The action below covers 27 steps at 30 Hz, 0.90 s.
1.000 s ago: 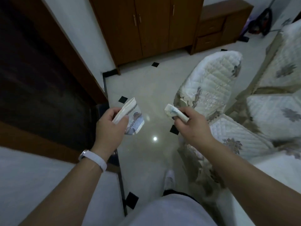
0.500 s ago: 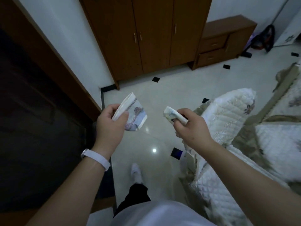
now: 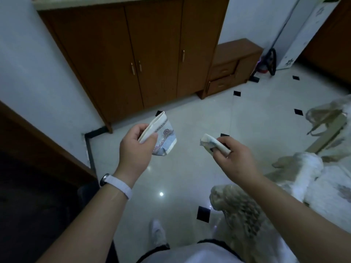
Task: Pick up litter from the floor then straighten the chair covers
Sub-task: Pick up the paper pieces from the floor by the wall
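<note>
While my left hand pinched a folded wrapper, my right hand gripped a crumpled scrap, with a quilted chair cover just below it.

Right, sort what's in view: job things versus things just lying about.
Job: folded paper litter, gripped by left hand; crumpled scrap, pinched by right hand; quilted chair covers.
Lying about: wooden wardrobe; drawer unit.

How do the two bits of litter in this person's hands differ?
The flattened paper cup in the left hand is larger, with a printed pattern; the folded scrap in the right hand is smaller and tightly wadded. The cup points up, the scrap sideways. Both are pale.
</note>
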{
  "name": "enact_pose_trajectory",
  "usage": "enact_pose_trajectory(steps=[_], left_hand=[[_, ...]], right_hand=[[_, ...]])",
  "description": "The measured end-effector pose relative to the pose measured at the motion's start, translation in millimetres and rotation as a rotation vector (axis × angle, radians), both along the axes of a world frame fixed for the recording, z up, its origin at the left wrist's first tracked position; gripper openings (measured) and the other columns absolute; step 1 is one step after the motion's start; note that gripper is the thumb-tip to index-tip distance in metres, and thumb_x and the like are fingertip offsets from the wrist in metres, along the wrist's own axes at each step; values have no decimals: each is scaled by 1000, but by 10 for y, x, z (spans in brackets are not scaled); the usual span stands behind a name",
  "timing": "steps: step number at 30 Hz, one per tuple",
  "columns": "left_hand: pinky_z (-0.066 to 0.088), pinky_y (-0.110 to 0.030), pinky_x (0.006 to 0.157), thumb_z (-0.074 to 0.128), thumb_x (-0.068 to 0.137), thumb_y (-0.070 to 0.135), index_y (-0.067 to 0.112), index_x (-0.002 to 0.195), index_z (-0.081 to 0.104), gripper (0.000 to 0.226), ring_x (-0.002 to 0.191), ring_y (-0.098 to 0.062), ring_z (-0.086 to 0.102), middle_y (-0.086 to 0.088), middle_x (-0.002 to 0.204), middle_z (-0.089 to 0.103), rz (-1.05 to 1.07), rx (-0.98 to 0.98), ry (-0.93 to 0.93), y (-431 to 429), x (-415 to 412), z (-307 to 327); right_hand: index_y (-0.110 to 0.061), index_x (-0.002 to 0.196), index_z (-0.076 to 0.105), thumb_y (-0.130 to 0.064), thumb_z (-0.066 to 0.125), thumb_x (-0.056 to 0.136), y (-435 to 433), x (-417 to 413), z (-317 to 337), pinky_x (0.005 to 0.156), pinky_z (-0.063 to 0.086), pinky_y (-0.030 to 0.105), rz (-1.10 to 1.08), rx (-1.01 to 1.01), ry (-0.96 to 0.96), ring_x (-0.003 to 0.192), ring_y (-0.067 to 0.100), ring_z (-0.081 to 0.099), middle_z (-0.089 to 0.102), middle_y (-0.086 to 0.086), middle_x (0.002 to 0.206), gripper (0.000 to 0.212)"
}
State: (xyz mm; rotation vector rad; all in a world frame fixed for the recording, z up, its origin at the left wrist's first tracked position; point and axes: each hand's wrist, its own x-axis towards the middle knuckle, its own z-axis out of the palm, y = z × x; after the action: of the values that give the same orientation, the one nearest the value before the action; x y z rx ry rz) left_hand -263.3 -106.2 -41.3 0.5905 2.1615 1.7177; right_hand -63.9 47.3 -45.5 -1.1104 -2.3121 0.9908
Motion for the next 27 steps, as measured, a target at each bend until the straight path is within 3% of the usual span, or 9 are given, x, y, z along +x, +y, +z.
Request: enact_pose_trajectory(steps=[8, 15, 18, 22, 27], left_hand=[[61, -44, 72, 65, 90, 14, 28, 96, 66, 15, 88, -18, 69, 4, 94, 70, -176, -24, -36, 745, -726, -48], [60, -47, 71, 66, 89, 15, 31, 93, 66, 16, 87, -22, 69, 3, 92, 70, -249, -131, -51, 1663, -1118, -235], [57, -41, 66, 67, 89, 15, 34, 88, 65, 19, 84, -25, 67, 5, 85, 69, -296, -184, -12, 2153, -1269, -252], [56, -51, 71, 68, 89, 14, 27, 93, 67, 14, 81, -24, 67, 3, 86, 70, -302, -228, 25, 2990, -1503, -168], [55, -47, 74, 68, 89, 11, 24, 96, 67, 15, 85, -20, 67, 4, 91, 70, -379, -208, 82, 4158, -1531, -4]], right_hand=[[-42, 88, 55, -22, 63, 87, 538, -584, -48, 55, 40, 25, -139, -7, -64, 67, 5, 56, 61, -12, 74, 21], [-39, 88, 57, -21, 64, 85, 1375, -1044, -213, 54, 39, 16, -216, -52, 4, 72, 0, 56, 61, -19, 71, 19], [-37, 88, 58, -20, 63, 85, 1885, -1268, -330, 58, 42, 24, -225, -109, 43, 69, 4, 57, 60, -16, 71, 18], [-36, 91, 60, -19, 62, 85, 2703, -1534, -338, 60, 40, 26, -199, -149, 60, 69, 4, 55, 60, -16, 73, 18], [-33, 93, 62, -17, 61, 84, 3735, -1469, -146, 62, 47, 31, -285, -124, 126, 67, 11, 57, 60, -13, 72, 18]])
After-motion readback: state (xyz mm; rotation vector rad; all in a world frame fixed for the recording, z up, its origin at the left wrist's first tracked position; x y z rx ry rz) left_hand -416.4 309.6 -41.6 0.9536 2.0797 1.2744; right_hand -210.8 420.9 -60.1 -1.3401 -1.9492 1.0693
